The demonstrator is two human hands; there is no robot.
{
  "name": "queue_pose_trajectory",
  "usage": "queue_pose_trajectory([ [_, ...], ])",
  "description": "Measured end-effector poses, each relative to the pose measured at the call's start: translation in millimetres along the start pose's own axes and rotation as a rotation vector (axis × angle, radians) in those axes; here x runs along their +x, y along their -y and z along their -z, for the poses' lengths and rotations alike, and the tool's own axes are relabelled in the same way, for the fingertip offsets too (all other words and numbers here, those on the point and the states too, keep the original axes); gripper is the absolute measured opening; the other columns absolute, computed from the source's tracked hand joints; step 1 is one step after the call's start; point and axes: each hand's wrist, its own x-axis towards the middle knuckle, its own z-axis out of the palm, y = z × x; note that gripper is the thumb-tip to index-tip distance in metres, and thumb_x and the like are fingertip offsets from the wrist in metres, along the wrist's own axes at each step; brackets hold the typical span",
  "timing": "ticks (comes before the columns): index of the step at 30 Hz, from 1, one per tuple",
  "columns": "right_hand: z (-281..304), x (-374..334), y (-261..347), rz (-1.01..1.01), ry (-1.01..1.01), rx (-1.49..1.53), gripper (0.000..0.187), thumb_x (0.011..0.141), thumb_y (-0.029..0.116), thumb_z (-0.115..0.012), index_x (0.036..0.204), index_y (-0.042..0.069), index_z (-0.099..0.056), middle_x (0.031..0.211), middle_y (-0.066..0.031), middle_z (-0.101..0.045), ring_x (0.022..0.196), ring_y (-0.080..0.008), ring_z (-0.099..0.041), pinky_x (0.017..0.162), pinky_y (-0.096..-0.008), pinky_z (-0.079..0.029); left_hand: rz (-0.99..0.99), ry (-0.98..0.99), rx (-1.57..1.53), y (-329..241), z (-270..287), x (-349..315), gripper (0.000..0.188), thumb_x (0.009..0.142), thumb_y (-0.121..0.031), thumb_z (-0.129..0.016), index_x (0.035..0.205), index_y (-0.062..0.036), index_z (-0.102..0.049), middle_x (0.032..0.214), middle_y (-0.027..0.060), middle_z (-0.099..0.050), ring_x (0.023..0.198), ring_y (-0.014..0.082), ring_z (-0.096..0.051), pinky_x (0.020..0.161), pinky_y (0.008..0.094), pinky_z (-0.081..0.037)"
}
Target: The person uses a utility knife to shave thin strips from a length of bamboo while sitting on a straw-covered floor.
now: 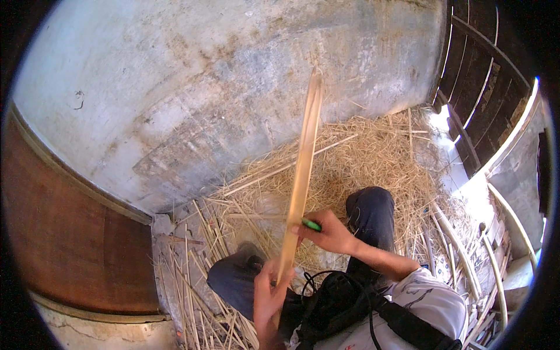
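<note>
A long, pale yellow bamboo slat (305,146) rises at a slant from my lap toward the wall. Its lower part lies in my left hand (269,291), whose fingers are wrapped round it. Farther up, my right hand (332,233) is closed against the slat's right side. From that fist sticks a small green handle (311,224); the rest of the tool is hidden by my fingers and the slat, so I cannot tell its kind.
Straw-like shavings (373,157) cover the floor before my knees. Several thin bamboo strips (201,291) lie at my left, and thicker poles (458,251) at my right. A stained wall (233,87) stands ahead, a brown wooden door panel (76,233) at left.
</note>
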Motion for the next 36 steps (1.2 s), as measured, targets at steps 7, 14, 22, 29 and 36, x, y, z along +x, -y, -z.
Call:
queue_pose_trajectory([
  [7,16,-2,8,0.075,0.038,-0.093,0.04,0.105,0.04,-0.071,0.12,0.004,-0.077,0.087,-0.0165,-0.077,0.076,-0.0247,-0.075,0.072,-0.0397,-0.056,0.111,-0.03,-0.159,4,-8,-2,0.015,0.107,-0.012,-0.068,0.114,0.0017,-0.07,0.082,0.0048,-0.072,0.066,0.01,-0.067,0.061,0.0264,-0.055],
  [14,41,9,17,0.106,-0.205,0.001,0.028,0.102,0.02,-0.075,0.121,0.0,-0.075,0.086,-0.0116,-0.079,0.081,-0.0154,-0.076,0.077,-0.0348,-0.059,0.166,-0.076,-0.077,-1,-13,-11,0.013,0.106,-0.011,-0.069,0.109,0.0022,-0.07,0.079,0.0046,-0.072,0.065,0.0103,-0.068,0.062,0.0282,-0.055],
  [22,60,19,18,0.148,-0.368,0.16,0.024,0.106,0.018,-0.072,0.119,-0.003,-0.072,0.086,-0.0029,-0.076,0.082,-0.0131,-0.073,0.078,-0.0307,-0.056,0.141,-0.025,-0.035,-5,-8,-13,0.016,0.105,-0.013,-0.072,0.111,0.0026,-0.071,0.079,0.005,-0.073,0.066,0.0109,-0.069,0.063,0.0288,-0.056],
  [29,64,22,16,0.079,-0.41,0.228,0.019,0.106,0.015,-0.072,0.112,-0.003,-0.073,0.085,-0.0004,-0.073,0.084,-0.0085,-0.07,0.076,-0.0278,-0.054,0.2,0.063,0.038,2,-6,-16,0.024,0.105,-0.018,-0.074,0.117,0.003,-0.073,0.084,0.0103,-0.077,0.072,0.0168,-0.075,0.069,0.0318,-0.058],
  [36,51,15,8,0.096,-0.315,0.31,0.021,0.105,0.016,-0.074,0.114,-0.003,-0.073,0.083,-0.0003,-0.072,0.078,-0.0075,-0.066,0.071,-0.0272,-0.052,-0.243,0.059,0.146,-5,-15,17,0.04,0.107,-0.029,-0.071,0.128,0.0045,-0.067,0.095,0.0182,-0.077,0.079,0.0272,-0.076,0.074,0.0383,-0.058],
])
